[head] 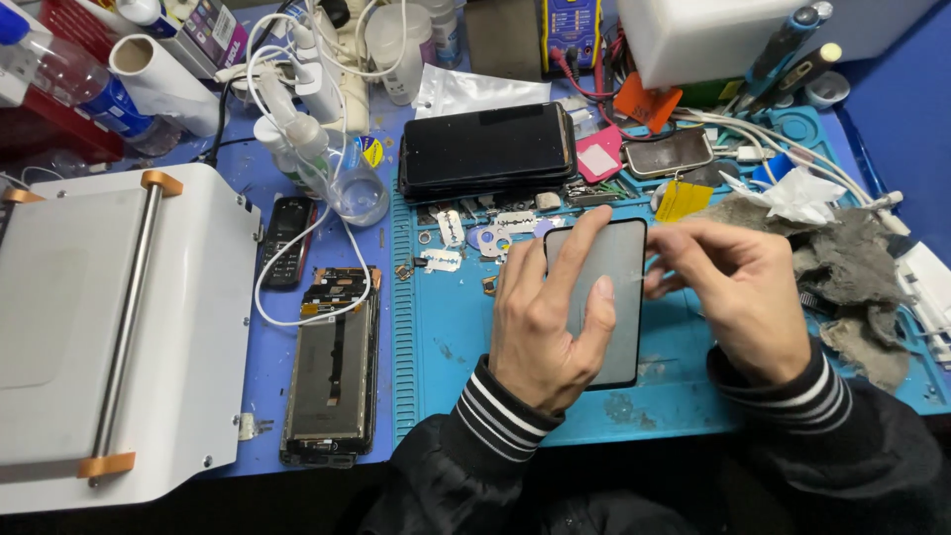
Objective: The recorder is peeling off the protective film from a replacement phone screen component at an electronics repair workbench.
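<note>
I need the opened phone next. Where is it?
The opened phone lies left of the blue mat, on the blue table beside the white machine, just below the small black keypad phone.
</note>
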